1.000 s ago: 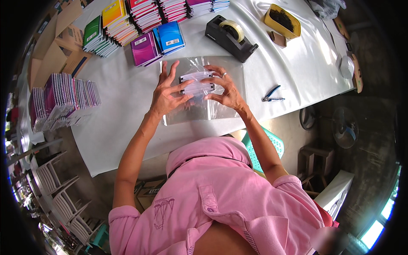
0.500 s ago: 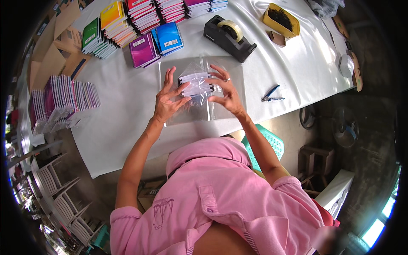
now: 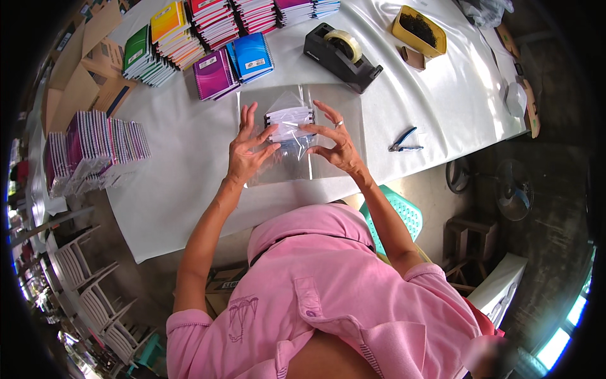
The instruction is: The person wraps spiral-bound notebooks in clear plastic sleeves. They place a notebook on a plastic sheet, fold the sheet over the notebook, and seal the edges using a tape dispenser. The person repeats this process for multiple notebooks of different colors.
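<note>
A small bundle of notebooks (image 3: 290, 116), white page edges upward and dark bindings at its ends, sits in the middle of a clear plastic sheet (image 3: 344, 151) on the table. Loose, shiny film is folded up around and over it. My left hand (image 3: 248, 151) is at its left end, index finger and thumb apart and touching the film, the other fingers raised. At the right end, my right hand (image 3: 339, 146), with a ring, rests its index fingertip on the film over the bundle. Its thumb is lower, near the front side, and its fingers are spread.
Stacked colourful notebooks (image 3: 170, 38) line the back left; plastic-wrapped ones (image 3: 95, 148) stand at the left near a cardboard box (image 3: 95, 82). A black tape dispenser (image 3: 341, 57), a yellow tub (image 3: 419, 31) and blue-handled nippers (image 3: 405, 140) lie beyond and right. A green stool (image 3: 394, 218) is below.
My right index finger has moved inward and down onto the film over the bundle. The film there looks flatter. My left hand has barely moved.
</note>
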A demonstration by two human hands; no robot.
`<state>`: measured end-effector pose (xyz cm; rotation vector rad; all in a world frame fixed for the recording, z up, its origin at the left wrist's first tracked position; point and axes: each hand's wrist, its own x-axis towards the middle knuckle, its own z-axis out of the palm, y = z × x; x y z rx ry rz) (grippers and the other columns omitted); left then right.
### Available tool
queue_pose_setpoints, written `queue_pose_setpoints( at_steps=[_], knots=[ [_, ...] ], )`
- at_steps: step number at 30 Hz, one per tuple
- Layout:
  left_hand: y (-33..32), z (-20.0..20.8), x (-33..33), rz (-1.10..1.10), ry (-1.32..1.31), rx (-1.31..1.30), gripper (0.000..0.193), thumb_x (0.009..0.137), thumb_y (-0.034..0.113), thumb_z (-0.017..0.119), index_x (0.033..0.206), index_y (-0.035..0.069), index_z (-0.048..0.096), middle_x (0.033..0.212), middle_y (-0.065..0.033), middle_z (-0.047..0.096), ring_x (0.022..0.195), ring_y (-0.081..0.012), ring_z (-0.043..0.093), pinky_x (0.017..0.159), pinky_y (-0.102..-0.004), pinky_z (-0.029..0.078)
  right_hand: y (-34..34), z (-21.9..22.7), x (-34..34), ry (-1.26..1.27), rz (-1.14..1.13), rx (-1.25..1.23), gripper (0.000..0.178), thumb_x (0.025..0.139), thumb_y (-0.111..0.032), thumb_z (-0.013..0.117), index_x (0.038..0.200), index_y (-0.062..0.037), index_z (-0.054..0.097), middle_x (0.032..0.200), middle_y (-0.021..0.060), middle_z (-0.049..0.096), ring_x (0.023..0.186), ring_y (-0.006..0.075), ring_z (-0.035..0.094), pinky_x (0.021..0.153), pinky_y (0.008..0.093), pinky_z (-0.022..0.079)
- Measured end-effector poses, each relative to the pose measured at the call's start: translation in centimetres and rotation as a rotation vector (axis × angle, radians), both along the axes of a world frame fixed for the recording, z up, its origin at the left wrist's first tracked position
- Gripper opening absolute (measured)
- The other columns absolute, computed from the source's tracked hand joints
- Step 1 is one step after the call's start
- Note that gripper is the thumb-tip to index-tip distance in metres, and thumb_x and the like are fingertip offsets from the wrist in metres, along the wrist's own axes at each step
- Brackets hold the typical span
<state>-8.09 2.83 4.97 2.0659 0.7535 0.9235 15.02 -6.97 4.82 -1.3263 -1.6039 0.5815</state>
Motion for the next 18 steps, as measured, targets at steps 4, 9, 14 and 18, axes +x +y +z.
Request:
queue_pose_setpoints(
  at_steps=[4,9,14,18],
  knots=[
    [1.0,1.4,0.2,-0.065,0.087,0.167,0.038,0.071,0.013,0.08,0.108,0.015,0.074,0.152,-0.0158,0.033,0.145,-0.0347,0.02,0.111,-0.0424,0.031,0.3,0.5,-0.3,0.024,-0.014,0.016,0.043,0.068,-0.025,0.082,0.108,-0.0187,0.071,0.145,0.0128,0.039,0.134,0.0324,0.037,0.106,0.0486,0.035],
    [1.2,1.6,1.0,-0.098,0.035,0.123,0.038,0.072,0.013,0.079,0.109,0.015,0.073,0.152,-0.0147,0.034,0.145,-0.0348,0.019,0.113,-0.0441,0.027,1.5,0.1,-1.1,0.087,-0.001,0.073,0.029,0.074,-0.024,0.079,0.101,-0.0137,0.071,0.139,0.0137,0.045,0.128,0.032,0.043,0.104,0.0476,0.036],
    [0.8,2.0,0.9,-0.057,-0.005,-0.011,0.038,0.072,0.013,0.08,0.109,0.016,0.073,0.152,-0.0137,0.034,0.145,-0.0341,0.019,0.114,-0.0432,0.024,1.8,0.6,-0.9,0.115,0.008,0.04,0.025,0.075,-0.021,0.079,0.096,-0.0113,0.071,0.137,0.0141,0.047,0.126,0.0318,0.045,0.104,0.0462,0.038],
    [1.2,1.8,0.4,-0.097,0.055,0.059,0.043,0.07,0.015,0.081,0.112,0.016,0.072,0.153,-0.0121,0.033,0.145,-0.0331,0.02,0.113,-0.0426,0.028,2.0,1.4,-1.2,0.151,0.011,0.008,0.026,0.071,-0.022,0.081,0.093,-0.0126,0.072,0.135,0.0137,0.049,0.125,0.0324,0.045,0.102,0.047,0.037]
  ],
)
